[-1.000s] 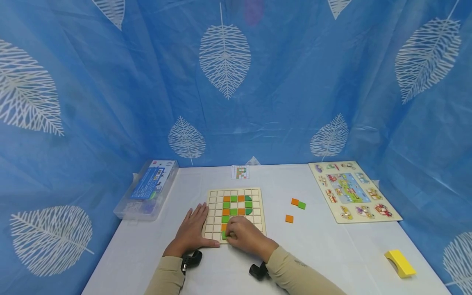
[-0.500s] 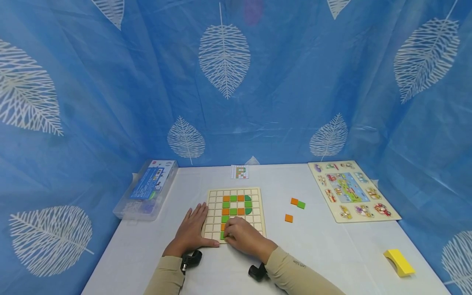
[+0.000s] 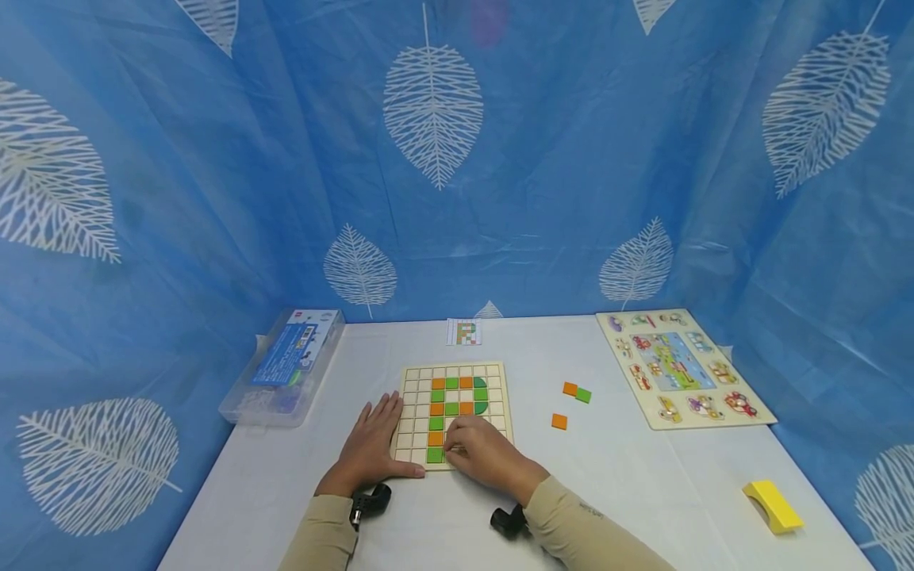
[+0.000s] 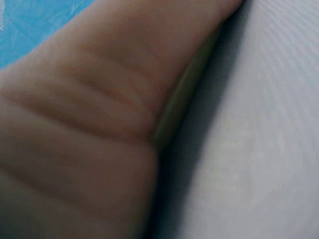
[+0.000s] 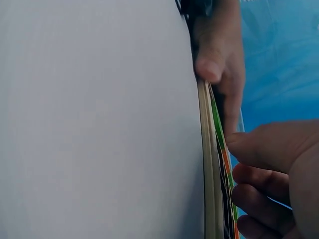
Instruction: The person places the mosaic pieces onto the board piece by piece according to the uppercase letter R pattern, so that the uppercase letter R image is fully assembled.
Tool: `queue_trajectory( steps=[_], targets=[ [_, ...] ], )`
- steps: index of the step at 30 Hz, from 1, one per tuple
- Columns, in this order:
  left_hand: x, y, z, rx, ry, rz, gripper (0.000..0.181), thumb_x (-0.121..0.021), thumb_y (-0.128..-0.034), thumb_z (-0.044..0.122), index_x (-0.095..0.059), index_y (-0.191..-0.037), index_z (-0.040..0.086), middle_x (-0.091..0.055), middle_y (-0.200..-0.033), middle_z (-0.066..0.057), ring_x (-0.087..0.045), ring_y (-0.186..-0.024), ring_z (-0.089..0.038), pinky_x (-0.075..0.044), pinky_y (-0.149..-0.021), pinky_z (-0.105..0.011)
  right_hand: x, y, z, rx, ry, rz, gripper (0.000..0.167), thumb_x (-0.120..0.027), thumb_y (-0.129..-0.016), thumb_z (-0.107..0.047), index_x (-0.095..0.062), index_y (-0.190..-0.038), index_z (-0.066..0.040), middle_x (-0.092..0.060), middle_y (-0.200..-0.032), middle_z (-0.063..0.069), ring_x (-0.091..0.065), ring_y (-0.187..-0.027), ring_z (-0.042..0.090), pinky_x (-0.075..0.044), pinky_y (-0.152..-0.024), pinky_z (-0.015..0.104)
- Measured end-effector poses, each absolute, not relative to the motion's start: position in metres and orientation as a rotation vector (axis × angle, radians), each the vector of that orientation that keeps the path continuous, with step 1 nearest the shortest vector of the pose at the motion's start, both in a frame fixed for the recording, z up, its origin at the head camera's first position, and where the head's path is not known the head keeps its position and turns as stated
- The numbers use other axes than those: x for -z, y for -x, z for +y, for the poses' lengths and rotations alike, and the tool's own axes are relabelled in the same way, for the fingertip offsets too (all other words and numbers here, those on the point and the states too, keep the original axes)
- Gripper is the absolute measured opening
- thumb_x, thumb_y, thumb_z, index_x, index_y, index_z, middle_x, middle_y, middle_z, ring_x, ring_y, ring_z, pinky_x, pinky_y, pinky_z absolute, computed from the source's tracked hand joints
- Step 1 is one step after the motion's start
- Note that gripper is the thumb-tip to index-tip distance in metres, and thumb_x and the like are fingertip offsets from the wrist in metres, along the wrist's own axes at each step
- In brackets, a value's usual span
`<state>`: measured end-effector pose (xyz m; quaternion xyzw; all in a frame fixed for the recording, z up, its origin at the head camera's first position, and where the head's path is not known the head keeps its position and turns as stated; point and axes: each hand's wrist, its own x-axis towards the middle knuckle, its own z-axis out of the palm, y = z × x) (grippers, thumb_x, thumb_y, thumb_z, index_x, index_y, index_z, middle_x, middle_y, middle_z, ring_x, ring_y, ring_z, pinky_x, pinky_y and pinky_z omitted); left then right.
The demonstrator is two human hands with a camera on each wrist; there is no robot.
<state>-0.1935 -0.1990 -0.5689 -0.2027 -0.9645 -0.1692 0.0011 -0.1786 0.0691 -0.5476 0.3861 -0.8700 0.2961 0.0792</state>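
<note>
A wooden grid board [image 3: 416, 440] lies flat on the table, with green and orange tiles set in its squares. My left hand [image 3: 371, 444] rests on its left edge and front corner, fingers straight and thumb along the front edge. At the lower part of the board my right hand [image 3: 485, 452] hovers or touches just beside the lowest green tile [image 3: 435, 455]; its fingers are loosely bent. No tile shows between the right thumb [image 5: 249, 147] and fingers in the right wrist view. The left wrist view holds mostly the blurred left hand [image 4: 99, 109].
Loose orange and green tiles [image 3: 583, 395] lie right of the board. A small pattern card [image 3: 465, 332] is behind it. At the left stands a clear plastic box [image 3: 286, 373]; at the right lie a picture puzzle [image 3: 685, 369] and a yellow arch block [image 3: 774, 507].
My right hand has shifted slightly right, off the lowest green tile, which now shows whole in the column. The left hand has stayed in place.
</note>
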Motion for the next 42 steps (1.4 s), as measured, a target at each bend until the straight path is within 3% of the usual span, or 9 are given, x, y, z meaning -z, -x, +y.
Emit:
queue_trajectory(
  steps=[11,32,42],
  targets=[
    [0.567,0.195,-0.198,0.532,0.623,-3.031,0.147,-0.076,-0.0631,0.090,-0.026,-0.165,-0.003,-0.024,-0.171,-0.017,-0.016,-0.158,-0.034,-0.008,-0.127,-0.054,0.546,0.191,0.100,-0.963,-1.070,-2.521,0.006,-0.082,-0.091,-0.003,-0.080,-0.091,-0.010,-0.066,-0.095,-0.005,-0.062,-0.090,0.011,-0.057,-0.082,0.035],
    [0.571,0.196,-0.200,0.573,0.637,-3.012,0.148,-0.076,-0.0610,0.091,-0.027,-0.165,-0.002,-0.025,-0.171,-0.016,-0.017,-0.158,-0.033,-0.008,-0.127,-0.054,0.542,0.209,0.174,-0.956,-0.635,-2.702,0.012,-0.086,-0.086,-0.004,-0.078,-0.090,-0.012,-0.067,-0.099,-0.008,-0.066,-0.104,0.019,-0.056,-0.095,0.042],
    [0.569,0.195,-0.199,0.568,0.621,-3.024,0.148,-0.077,-0.0605,0.091,-0.027,-0.165,-0.002,-0.024,-0.171,-0.017,-0.016,-0.158,-0.033,-0.007,-0.127,-0.053,0.543,0.210,0.206,-0.944,-0.612,-2.650,0.017,-0.087,-0.083,0.001,-0.077,-0.088,-0.011,-0.068,-0.099,-0.005,-0.067,-0.099,0.023,-0.058,-0.087,0.047]
  ],
)
